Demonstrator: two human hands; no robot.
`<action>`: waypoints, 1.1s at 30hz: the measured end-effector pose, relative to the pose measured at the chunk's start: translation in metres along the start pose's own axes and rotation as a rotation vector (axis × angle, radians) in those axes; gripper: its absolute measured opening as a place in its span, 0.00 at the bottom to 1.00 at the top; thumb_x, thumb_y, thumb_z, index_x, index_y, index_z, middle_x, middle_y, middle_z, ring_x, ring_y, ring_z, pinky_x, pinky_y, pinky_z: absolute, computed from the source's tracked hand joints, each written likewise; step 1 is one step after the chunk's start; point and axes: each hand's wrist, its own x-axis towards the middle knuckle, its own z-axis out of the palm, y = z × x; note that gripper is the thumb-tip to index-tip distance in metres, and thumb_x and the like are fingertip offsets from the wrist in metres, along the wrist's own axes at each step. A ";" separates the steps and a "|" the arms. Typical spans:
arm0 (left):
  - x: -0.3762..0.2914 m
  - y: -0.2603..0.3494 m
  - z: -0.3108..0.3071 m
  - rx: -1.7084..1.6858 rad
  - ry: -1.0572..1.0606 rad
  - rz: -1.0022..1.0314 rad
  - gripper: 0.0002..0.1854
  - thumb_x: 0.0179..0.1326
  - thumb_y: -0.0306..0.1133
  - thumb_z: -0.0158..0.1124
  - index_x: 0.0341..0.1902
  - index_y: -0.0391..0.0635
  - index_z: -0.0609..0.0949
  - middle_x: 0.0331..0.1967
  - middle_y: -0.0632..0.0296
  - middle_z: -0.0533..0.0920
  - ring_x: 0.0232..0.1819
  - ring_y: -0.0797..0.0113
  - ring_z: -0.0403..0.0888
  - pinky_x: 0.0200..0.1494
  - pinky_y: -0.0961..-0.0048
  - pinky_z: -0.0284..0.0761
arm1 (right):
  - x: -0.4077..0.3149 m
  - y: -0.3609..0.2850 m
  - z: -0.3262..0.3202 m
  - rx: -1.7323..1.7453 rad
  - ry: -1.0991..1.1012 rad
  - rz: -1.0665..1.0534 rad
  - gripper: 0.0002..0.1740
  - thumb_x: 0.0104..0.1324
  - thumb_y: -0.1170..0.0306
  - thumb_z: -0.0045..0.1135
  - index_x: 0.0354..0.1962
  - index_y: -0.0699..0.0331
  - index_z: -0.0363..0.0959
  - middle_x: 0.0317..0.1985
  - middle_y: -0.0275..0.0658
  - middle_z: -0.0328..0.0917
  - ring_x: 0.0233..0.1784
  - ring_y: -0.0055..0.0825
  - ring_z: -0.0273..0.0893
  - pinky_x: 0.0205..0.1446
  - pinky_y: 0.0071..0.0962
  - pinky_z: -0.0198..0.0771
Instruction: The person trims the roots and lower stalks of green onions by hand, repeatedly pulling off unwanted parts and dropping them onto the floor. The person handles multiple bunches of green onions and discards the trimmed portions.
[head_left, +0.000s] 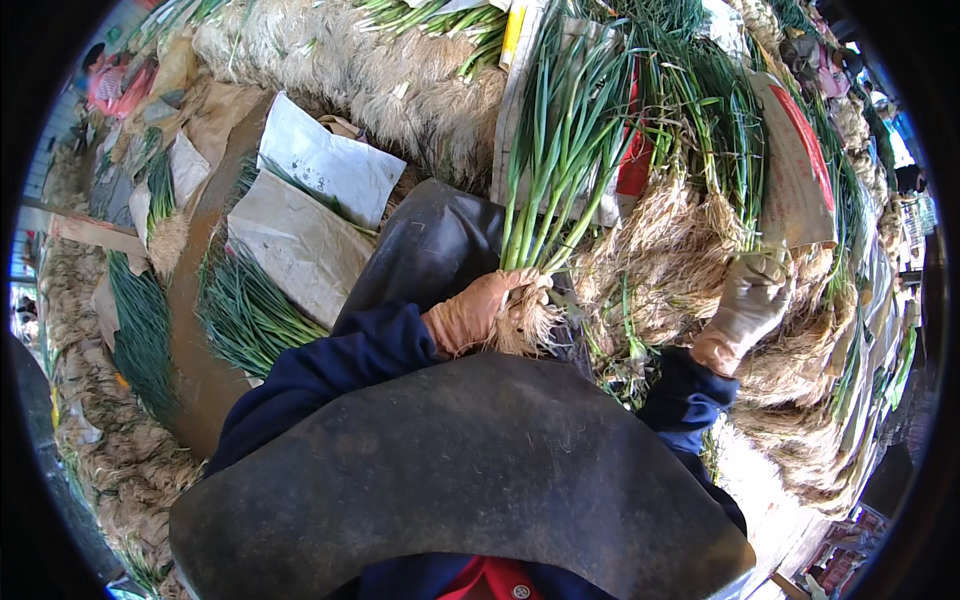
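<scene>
My left hand (472, 311), in an orange-brown glove, is closed around the base of a bunch of green onions (555, 172). Their pale stringy roots (529, 322) hang out below the fist, while the long leaves point away from me over a sheet of sacking. To the right, my right hand (754, 296) wears a dirty pale glove and has its fingers curled. It is over a heap of onions with tan roots (652, 247), close to some stems at its fingertips. Whether it grips any of them cannot be made out. A dark rubber apron (465, 457) covers my lap.
At left, green onions (255, 307) lie partly under pale sacking (300, 236). Beyond my knee is a long root-side pile of onions (337, 82). A brown muddy strip (199, 300) runs along the left. Another person (112, 82) is at the far upper left.
</scene>
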 end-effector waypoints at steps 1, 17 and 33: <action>0.004 0.001 0.019 -0.033 0.010 -0.012 0.15 0.73 0.36 0.56 0.54 0.37 0.76 0.42 0.59 0.81 0.37 0.68 0.80 0.44 0.67 0.82 | 0.024 -0.048 -0.035 -0.583 -0.212 -0.317 0.02 0.69 0.76 0.50 0.35 0.64 0.72 0.26 0.34 0.73 0.29 0.18 0.70 0.35 0.25 0.70; 0.008 -0.002 0.048 0.051 0.292 -0.094 0.17 0.75 0.37 0.50 0.58 0.41 0.77 0.42 0.60 0.84 0.37 0.71 0.82 0.42 0.71 0.83 | -0.044 0.105 -0.127 -2.085 -0.077 0.598 0.14 0.74 0.65 0.53 0.45 0.67 0.80 0.32 0.39 0.84 0.23 0.23 0.76 0.30 0.18 0.77; 0.008 0.008 0.051 0.054 0.416 -0.090 0.16 0.76 0.39 0.50 0.54 0.40 0.79 0.39 0.59 0.84 0.33 0.67 0.85 0.37 0.68 0.85 | -0.068 0.108 -0.124 -1.789 -0.354 0.472 0.12 0.73 0.62 0.58 0.45 0.62 0.80 0.31 0.28 0.81 0.33 0.15 0.74 0.38 0.20 0.71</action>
